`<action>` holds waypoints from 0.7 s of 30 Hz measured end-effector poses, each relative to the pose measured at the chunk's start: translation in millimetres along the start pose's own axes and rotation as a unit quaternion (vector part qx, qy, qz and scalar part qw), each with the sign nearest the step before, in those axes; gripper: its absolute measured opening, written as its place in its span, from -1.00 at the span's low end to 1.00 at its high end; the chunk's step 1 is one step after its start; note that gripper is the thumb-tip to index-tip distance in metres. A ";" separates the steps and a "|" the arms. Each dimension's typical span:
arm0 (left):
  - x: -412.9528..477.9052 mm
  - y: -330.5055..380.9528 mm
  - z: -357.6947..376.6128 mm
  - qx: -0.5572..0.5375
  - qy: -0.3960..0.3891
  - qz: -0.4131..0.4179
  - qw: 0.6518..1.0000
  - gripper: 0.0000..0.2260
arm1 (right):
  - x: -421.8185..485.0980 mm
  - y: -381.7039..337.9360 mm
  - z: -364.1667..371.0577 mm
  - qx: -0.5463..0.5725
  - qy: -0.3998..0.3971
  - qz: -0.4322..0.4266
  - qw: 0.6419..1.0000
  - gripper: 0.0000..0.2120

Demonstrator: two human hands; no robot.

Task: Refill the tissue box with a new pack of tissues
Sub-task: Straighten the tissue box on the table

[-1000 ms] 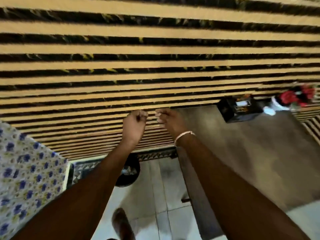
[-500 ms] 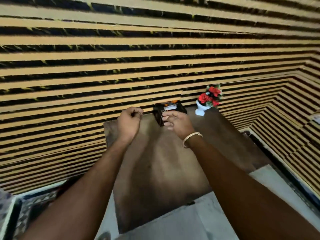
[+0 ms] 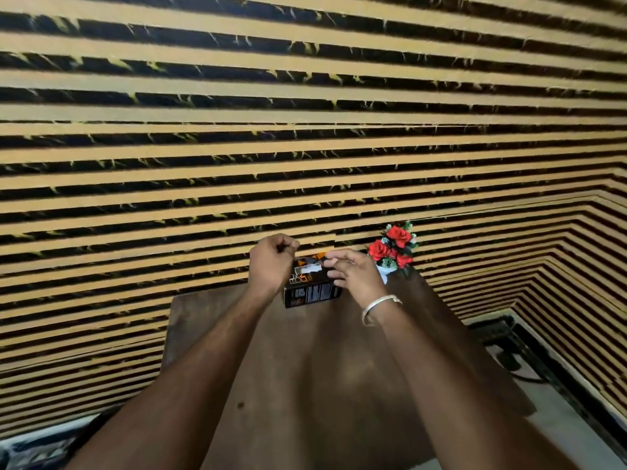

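A black tissue box [image 3: 312, 293] with orange and white print stands at the far end of the brown table [image 3: 305, 374], against the striped wall. A white strip [image 3: 308, 268] shows at its top opening. My left hand [image 3: 271, 262] is curled into a fist just left of the box's top, with nothing visible in it. My right hand [image 3: 354, 276], with a bracelet on the wrist, hovers at the box's right side. Its fingers are apart and the fingertips are at the box's top edge. No new tissue pack is in view.
A small white vase of red artificial roses [image 3: 393, 247] stands right of the box, behind my right hand. The wall of tan and black stripes [image 3: 305, 147] runs behind the table and turns a corner at right. A dark cable [image 3: 509, 359] lies on the floor at right.
The view swung right and up, so the table now sits centred. Both hands went forward to the box, and my right hand's fingers spread at its top.
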State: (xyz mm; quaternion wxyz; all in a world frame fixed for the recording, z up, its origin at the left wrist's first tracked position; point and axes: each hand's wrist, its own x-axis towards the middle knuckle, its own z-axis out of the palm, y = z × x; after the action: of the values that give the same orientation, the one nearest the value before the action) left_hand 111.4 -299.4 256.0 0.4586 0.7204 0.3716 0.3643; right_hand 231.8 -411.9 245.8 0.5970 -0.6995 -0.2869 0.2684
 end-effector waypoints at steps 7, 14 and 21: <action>30.6 6.2 36.0 0.006 0.018 -0.032 0.999 -0.87 | 55.7 0.0 -31.4 0.004 -0.020 0.018 1.000 -0.82; 43.9 20.2 38.4 0.024 0.064 -0.043 0.997 -0.87 | 91.0 -13.7 -32.7 -0.019 -0.088 -0.003 0.996 -0.81; 56.7 88.6 21.7 0.019 0.140 0.025 0.990 -0.84 | 126.9 -87.1 -39.1 -0.028 -0.153 -0.123 0.980 -0.83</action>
State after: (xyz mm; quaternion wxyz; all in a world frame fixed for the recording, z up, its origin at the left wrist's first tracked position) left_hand 174.1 -285.5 342.2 0.3784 0.6801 0.4209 0.4660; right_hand 340.5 -336.3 333.5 0.5549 -0.6261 -0.4658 0.2884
